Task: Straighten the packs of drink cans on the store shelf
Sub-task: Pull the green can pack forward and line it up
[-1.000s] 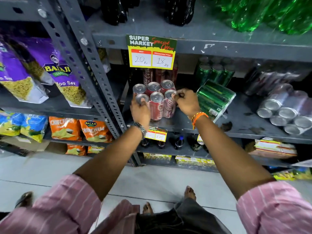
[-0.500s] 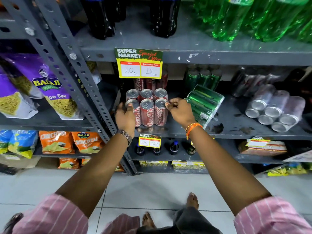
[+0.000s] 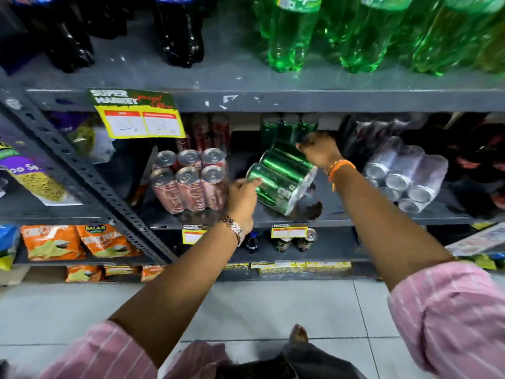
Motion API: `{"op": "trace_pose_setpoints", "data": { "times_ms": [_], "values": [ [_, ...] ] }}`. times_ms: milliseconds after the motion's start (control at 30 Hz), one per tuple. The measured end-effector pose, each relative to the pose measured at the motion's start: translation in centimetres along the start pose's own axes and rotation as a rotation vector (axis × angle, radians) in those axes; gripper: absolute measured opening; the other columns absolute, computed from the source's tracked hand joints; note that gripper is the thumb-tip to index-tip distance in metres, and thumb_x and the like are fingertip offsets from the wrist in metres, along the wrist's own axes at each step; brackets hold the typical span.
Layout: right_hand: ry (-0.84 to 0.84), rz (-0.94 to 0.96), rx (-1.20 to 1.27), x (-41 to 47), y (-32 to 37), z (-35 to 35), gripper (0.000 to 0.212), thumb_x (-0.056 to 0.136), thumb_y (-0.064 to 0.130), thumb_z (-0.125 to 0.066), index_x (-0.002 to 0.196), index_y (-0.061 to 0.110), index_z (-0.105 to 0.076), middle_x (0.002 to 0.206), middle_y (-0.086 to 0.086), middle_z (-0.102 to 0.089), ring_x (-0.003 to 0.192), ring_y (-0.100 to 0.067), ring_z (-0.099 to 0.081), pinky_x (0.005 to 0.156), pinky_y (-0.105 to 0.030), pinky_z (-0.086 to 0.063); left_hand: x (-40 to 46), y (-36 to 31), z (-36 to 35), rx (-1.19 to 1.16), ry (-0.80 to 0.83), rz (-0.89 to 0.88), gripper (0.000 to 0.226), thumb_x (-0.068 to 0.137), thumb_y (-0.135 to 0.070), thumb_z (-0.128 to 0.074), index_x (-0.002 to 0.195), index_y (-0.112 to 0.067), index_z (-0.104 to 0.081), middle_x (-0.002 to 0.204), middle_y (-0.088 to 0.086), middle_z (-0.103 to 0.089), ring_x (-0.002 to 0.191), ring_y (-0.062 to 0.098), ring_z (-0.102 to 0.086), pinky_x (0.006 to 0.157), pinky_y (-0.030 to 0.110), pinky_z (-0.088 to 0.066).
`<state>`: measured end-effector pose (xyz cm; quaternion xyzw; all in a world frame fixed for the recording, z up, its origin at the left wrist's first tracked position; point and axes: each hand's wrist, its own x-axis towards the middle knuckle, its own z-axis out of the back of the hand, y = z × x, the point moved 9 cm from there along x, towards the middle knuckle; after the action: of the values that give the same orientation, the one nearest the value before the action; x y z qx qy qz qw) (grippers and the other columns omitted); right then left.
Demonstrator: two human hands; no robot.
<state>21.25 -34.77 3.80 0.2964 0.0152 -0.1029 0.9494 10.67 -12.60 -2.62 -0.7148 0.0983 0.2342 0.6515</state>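
Green can pack lies tipped on the shelf, right of the upright red pack. My left hand and right hand clamp its ends; next, stand it upright.

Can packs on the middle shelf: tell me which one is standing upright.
The red pack, left of the hands, stands upright with can tops facing up. The green pack is tipped over between both hands, and the silver pack lies on its side.
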Motion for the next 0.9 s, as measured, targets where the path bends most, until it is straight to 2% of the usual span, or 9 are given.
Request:
{"op": "trace_pose_setpoints", "data": {
  "times_ms": [100, 200, 300, 367, 433, 533, 667, 767, 900],
  "values": [
    [0.178, -0.012, -0.097, 1.5, -1.2, -1.6, 0.056, 0.099, 0.045, -0.053, 0.129, -0.002, -0.060, 0.138, -0.025, -0.059, 0.127, -0.040, -0.056, 0.097, -0.035, -0.046, 0.5, 2.9, -3.5, -0.147, 0.047, 0.284, 0.030, 0.093, -0.029, -0.058, 0.119, -0.014, -0.057, 0.084, 0.004, -0.045, 0.071, 0.017, -0.043, 0.062, 0.024, -0.038],
    [0.285, 0.001, -0.113, 2.7, -2.0, -3.2, 0.076, 0.094, 0.055, -0.055, 0.145, -0.001, -0.044, 0.152, -0.023, -0.047, 0.138, -0.037, -0.048, 0.103, -0.031, -0.041, 1.6, 3.5, -5.1, -0.177, 0.008, 0.329, 0.052, 0.092, -0.037, -0.060, 0.137, -0.014, -0.049, 0.116, 0.001, -0.051, 0.101, 0.021, -0.044, 0.087, 0.031, -0.041],
    [0.383, 0.059, -0.074, 3.6, -1.9, -4.4, 0.067, 0.094, 0.058, -0.054, 0.138, 0.007, -0.057, 0.143, -0.016, -0.058, 0.129, -0.031, -0.056, 0.086, -0.023, -0.035, 3.0, 3.0, -5.8, -0.241, -0.046, 0.319, 0.055, 0.089, -0.036, -0.064, 0.138, -0.014, -0.051, 0.136, 0.008, -0.056, 0.119, 0.024, -0.056, 0.099, 0.035, -0.047],
    [0.466, 0.060, -0.004, 3.8, -2.1, -5.0, 0.066, 0.092, 0.059, -0.056, 0.140, 0.014, -0.056, 0.145, -0.009, -0.057, 0.135, -0.028, -0.053, 0.093, -0.023, -0.035, 3.4, 2.8, -6.1, -0.224, -0.063, 0.306, 0.053, 0.089, -0.035, -0.066, 0.135, -0.014, -0.053, 0.137, 0.008, -0.059, 0.124, 0.026, -0.058, 0.103, 0.037, -0.049],
    [0.500, 0.014, 0.063, 3.8, -2.9, -5.2, 0.073, 0.090, 0.057, -0.060, 0.147, 0.013, -0.047, 0.153, -0.006, -0.049, 0.143, -0.027, -0.045, 0.105, -0.027, -0.036, 3.4, 2.6, -6.2, -0.159, -0.054, 0.246, 0.051, 0.090, -0.030, -0.068, 0.136, -0.014, -0.052, 0.133, 0.006, -0.063, 0.112, 0.024, -0.063, 0.091, 0.035, -0.053],
    [0.437, -0.021, 0.114, 3.9, -4.6, -4.2, 0.072, 0.087, 0.053, -0.067, 0.145, 0.012, -0.049, 0.151, -0.006, -0.051, 0.139, -0.026, -0.049, 0.105, -0.025, -0.037, 3.2, 2.0, -6.1, -0.104, -0.038, 0.127, 0.045, 0.092, -0.019, -0.066, 0.135, -0.010, -0.054, 0.112, 0.006, -0.067, 0.077, 0.016, -0.065, 0.051, 0.020, -0.052],
    [0.353, -0.020, 0.359, 4.0, -7.0, -2.9, 0.059, 0.083, 0.043, -0.076, 0.132, 0.013, -0.063, 0.133, -0.004, -0.066, 0.124, -0.019, -0.062, 0.100, -0.027, -0.046, 3.5, 0.0, -6.5, 0.051, -0.023, -0.037, 0.025, 0.092, -0.014, -0.065, 0.114, -0.004, -0.066, 0.090, 0.001, -0.070, 0.062, 0.008, -0.065, 0.040, 0.011, -0.044],
    [0.193, -0.025, 0.347, 3.8, -9.3, -1.0, 0.068, 0.075, 0.052, -0.078, 0.124, 0.007, -0.066, 0.127, -0.009, -0.070, 0.117, -0.025, -0.066, 0.102, -0.035, -0.053, 3.7, -2.1, -7.3, 0.205, -0.061, -0.176, 0.026, 0.088, -0.015, -0.069, 0.112, -0.006, -0.063, 0.100, 0.003, -0.071, 0.081, 0.010, -0.065, 0.059, 0.013, -0.050],
    [0.066, 0.045, 0.488, 2.2, -11.1, -0.1, 0.054, 0.073, 0.046, -0.079, 0.110, 0.007, -0.072, 0.109, -0.010, -0.077, 0.102, -0.024, -0.074, 0.094, -0.047, -0.059, 3.8, -3.3, -8.1, 0.325, -0.065, -0.307, 0.042, 0.085, -0.011, -0.072, 0.124, -0.005, -0.056, 0.125, 0.014, -0.067, 0.111, 0.028, -0.067, 0.098, 0.043, -0.055]
  ]
}}
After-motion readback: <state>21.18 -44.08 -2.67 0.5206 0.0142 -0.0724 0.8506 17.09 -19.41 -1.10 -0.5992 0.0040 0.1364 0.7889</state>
